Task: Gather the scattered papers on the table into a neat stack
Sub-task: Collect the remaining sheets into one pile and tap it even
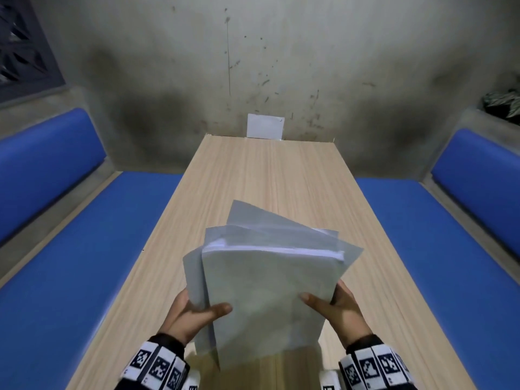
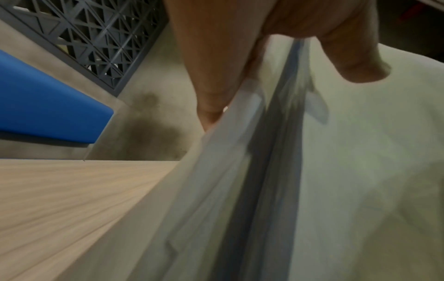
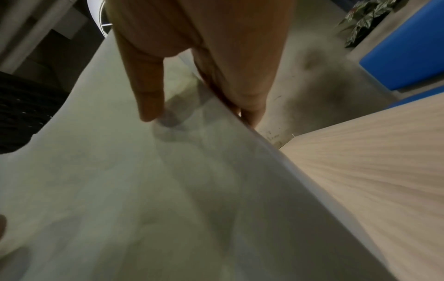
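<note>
You hold the papers (image 1: 270,288) in both hands above the near end of the bench (image 1: 270,175), lifted clear of its top. Your left hand (image 1: 194,313) grips the left edge of the papers, thumb on the front sheet and fingers (image 2: 211,79) curled behind. Your right hand (image 1: 343,311) grips the right edge the same way, thumb on the front and fingers (image 3: 247,79) wrapped behind. So both sets of fingers are closed on the papers, one hand on each long side.

The papers are not square yet. Their long axis runs away from you toward the wall (image 1: 281,66), leaning a little to the right. Behind the front sheet, the sheets fan out: corners stick out past the top left and top right, and a few sheets hang lower on the left side, beside your left thumb. In the left wrist view the sheet edges show as separate, uneven layers.

The move to come turns, I judge, on the short bottom edge, which hangs just above the bench between your wrists. Both hands are equally close, so either can loosen while the other steadies; tapping that edge on the bench should bring the sheets level.

No loose sheet shows on the bench beyond the papers, and no container appears. A white card (image 1: 265,126) leans on the wall at the far end of the bench, well apart from the papers. Blue seats (image 1: 70,249) run along both sides of the bench.
</note>
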Demonstrator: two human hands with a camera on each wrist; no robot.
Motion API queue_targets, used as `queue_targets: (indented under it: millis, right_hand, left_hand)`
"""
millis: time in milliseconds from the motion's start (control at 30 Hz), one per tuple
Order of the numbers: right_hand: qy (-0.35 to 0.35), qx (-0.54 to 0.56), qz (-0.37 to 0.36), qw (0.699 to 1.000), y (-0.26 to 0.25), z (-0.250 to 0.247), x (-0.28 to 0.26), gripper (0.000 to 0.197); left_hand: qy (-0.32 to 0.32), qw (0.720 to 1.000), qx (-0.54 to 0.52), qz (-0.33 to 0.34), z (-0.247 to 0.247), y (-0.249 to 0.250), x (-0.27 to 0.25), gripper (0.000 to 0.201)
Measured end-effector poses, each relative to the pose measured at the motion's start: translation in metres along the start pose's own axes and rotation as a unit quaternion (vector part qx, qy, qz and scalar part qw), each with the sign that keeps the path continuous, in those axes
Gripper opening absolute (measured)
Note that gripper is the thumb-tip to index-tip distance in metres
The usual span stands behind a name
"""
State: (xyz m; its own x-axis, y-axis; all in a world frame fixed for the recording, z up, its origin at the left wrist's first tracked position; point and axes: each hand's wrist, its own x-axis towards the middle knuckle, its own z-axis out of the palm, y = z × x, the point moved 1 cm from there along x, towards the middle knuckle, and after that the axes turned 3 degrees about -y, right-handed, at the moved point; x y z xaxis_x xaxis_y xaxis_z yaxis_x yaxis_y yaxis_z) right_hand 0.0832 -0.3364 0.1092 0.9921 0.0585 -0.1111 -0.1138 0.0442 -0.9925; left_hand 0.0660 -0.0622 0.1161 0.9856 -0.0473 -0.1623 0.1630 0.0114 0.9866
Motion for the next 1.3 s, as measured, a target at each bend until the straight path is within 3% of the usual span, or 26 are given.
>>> queue_targets:
  millis: [133,233,333,500,600,700,733,800,900,933,1133,1200,1300]
  right_hand:
    - [0.017,0.024,0.015,0.999,-0.002,0.004,-0.002,0.022]
    - [0.018,0.048,-0.013,0.999,-0.010,0.001,-0.007,0.023]
    - [0.002,0.048,-0.041,0.998,-0.016,-0.003,-0.012,0.050]
    - [0.001,0.042,-0.055,0.998,-0.009,-0.001,-0.012,0.052]
    - [0.013,0.058,-0.050,0.997,-0.006,0.007,-0.009,0.038]
    - [0.018,0.061,-0.061,0.996,-0.009,0.008,-0.007,0.029]
    - [0.021,0.062,-0.067,0.996,-0.012,0.009,-0.008,0.028]
    - [0.013,0.069,-0.084,0.994,-0.017,0.006,-0.011,0.030]
    - [0.009,0.063,-0.075,0.995,-0.009,-0.001,-0.012,0.050]
    - [0.008,0.045,-0.068,0.997,-0.005,-0.001,-0.012,0.050]
    - [0.012,0.023,-0.030,0.999,0.005,0.011,-0.007,0.035]
    - [0.012,0.014,-0.044,0.999,0.001,0.011,-0.007,0.025]
    - [0.004,-0.026,-0.074,0.997,-0.014,0.009,-0.006,0.017]
  left_hand:
    - [0.024,1.000,-0.001,0.013,0.006,0.012,-0.004,0.065]
    - [0.047,0.998,0.019,0.031,0.003,0.026,-0.010,0.083]
    - [0.056,0.995,0.044,0.074,-0.005,0.031,-0.013,0.087]
    - [0.082,0.993,0.049,0.075,-0.002,0.017,-0.014,0.074]
    - [0.066,0.996,0.011,0.052,0.019,0.004,-0.010,0.076]
    - [0.098,0.994,-0.003,0.047,0.030,0.005,-0.009,0.043]
    - [0.105,0.993,-0.013,0.051,0.030,0.010,-0.010,0.040]
    - [0.092,0.993,-0.031,0.064,0.029,0.020,-0.014,0.049]
    - [0.076,0.994,-0.003,0.079,0.020,0.016,-0.014,0.078]
    - [0.075,0.994,0.002,0.074,0.019,0.012,-0.013,0.077]
    - [0.049,0.998,0.043,0.025,0.029,0.001,-0.011,0.029]
    - [0.070,0.996,0.047,0.023,0.024,0.006,-0.010,0.037]
    - [0.174,0.960,0.205,0.079,0.017,0.037,-0.012,0.083]
